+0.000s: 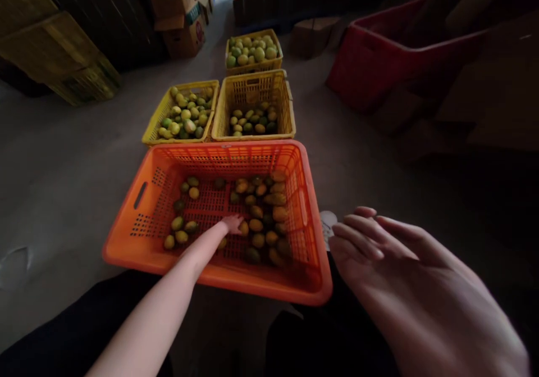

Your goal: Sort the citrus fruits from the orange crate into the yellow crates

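Reaching into the large orange crate (120, 236), the left hand (231, 224) is bringing its fingers against a yellowish fruit (244, 228) just right of the crate's middle; whether it is actually gripping it, I cannot tell. The right hand (379, 242) is hanging outside the crate's rim at about 4 o'clock from the crate's middle, palm showing, fingers loosely bent and visibly gripping nothing. Within the crate, green and yellow fruits are lying unevenly: a thicker group (256, 225) is spreading between 1 and 5 o'clock, a smaller, looser one (181, 236) is sitting toward 8 o'clock, and a few more are resting near 10 o'clock, with patches of slatted floor showing between. Beyond, the left yellow crate (213, 100) is standing at 11 o'clock with fruit covering much of its floor, the right yellow crate (285, 107) at 12 is holding a lower layer, and the far yellow crate (255, 68), also near 12, is carrying fruit close to its rim. By these levels, the sorting of fruit among crates is looking partway along, though the view is not showing which way any fruit is travelling. A red bin (357, 73) is standing at 1 to 2 o'clock, and cardboard boxes (183, 37) are stacking up toward 11.
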### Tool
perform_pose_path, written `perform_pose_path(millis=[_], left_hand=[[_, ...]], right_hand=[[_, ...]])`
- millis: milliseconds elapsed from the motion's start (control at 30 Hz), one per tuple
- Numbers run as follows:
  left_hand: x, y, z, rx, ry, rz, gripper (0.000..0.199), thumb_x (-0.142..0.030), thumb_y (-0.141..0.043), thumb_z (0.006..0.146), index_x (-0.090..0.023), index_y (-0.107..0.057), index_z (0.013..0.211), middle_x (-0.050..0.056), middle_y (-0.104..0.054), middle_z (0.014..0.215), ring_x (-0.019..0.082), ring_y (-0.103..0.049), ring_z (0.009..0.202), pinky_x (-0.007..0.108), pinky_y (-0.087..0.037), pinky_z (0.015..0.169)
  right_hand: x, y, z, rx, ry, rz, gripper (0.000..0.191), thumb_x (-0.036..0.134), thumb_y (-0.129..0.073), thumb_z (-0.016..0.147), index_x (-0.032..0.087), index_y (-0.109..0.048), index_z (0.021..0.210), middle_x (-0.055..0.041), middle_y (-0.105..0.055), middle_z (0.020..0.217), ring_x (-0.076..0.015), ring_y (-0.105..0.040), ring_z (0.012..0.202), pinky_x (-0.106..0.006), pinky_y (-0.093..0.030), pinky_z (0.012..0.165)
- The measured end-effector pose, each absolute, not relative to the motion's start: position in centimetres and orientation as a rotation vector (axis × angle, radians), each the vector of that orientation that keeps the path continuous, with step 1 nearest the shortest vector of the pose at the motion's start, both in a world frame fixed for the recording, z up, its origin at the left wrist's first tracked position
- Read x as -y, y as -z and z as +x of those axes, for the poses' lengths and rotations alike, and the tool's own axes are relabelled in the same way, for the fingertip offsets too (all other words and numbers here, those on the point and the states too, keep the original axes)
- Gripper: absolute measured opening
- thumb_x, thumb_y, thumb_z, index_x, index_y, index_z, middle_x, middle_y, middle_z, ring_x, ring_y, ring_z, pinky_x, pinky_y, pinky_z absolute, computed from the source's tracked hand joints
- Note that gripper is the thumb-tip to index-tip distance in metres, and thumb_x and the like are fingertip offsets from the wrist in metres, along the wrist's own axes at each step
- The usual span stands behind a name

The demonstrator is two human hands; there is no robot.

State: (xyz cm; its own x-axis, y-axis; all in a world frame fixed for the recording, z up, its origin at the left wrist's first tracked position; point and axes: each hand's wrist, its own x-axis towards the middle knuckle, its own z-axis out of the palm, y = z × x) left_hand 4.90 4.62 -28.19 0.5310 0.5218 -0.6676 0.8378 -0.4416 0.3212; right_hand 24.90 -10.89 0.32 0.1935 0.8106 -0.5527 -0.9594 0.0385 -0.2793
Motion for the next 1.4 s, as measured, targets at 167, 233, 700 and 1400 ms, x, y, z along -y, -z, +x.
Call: perform_pose_path(millis=[167, 233, 700, 1400], left_hand=[[-3.4, 30.7, 6.9, -1.088, 0.622, 2.109, 0.061, -0.025, -0.069, 0.064, -0.007, -0.045, 0.117, 0.022, -0.037, 0.131, 0.035, -0.034, 0.12, 0.041, -0.027, 0.097], [-3.0, 30.9, 7.3, -1.095, 0.581, 2.083, 0.062, -0.024, -0.073, 0.059, -0.009, -0.048, 0.114, 0.022, -0.04, 0.129, 0.036, -0.033, 0.12, 0.043, -0.025, 0.098], [-3.6, 9.2, -0.4, -0.876, -0.14, 1.073, 0.055, -0.066, -0.043, 0.067, -0.014, -0.057, 0.082, 0.005, -0.059, 0.067, 0.018, -0.057, 0.064, 0.038, -0.047, 0.074], [4.4, 1.0, -9.7, -0.641, -1.164, -0.311, 0.019, -0.022, -0.043, 0.079, -0.014, -0.057, 0.089, 0.004, -0.062, 0.075, 0.011, -0.061, 0.069, 0.021, -0.053, 0.06]], right_hand=[[12.3, -0.1, 26.2, -0.186, -1.333, -0.698, 0.013, 0.017, -0.045, 0.077, 0.029, -0.045, 0.078, 0.0007, -0.041, 0.058, -0.0143, -0.044, 0.05, -0.031, -0.047, 0.048], [12.4, -0.3, 26.4, -0.185, -1.324, -0.708, 0.013, 0.016, -0.046, 0.076, 0.029, -0.045, 0.074, 0.0011, -0.04, 0.057, -0.0142, -0.043, 0.05, -0.031, -0.046, 0.048], [11.0, -1.4, 23.1, -0.086, -1.414, -0.638, 0.012, 0.012, -0.041, 0.073, 0.019, -0.045, 0.064, 0.0037, -0.036, 0.053, -0.0075, -0.036, 0.046, -0.022, -0.037, 0.046], [5.8, 5.4, 18.1, 0.46, -1.231, -1.315, 0.011, 0.016, -0.029, 0.075, 0.02, -0.037, 0.067, 0.0033, -0.039, 0.053, -0.0076, -0.044, 0.047, -0.019, -0.041, 0.048]])
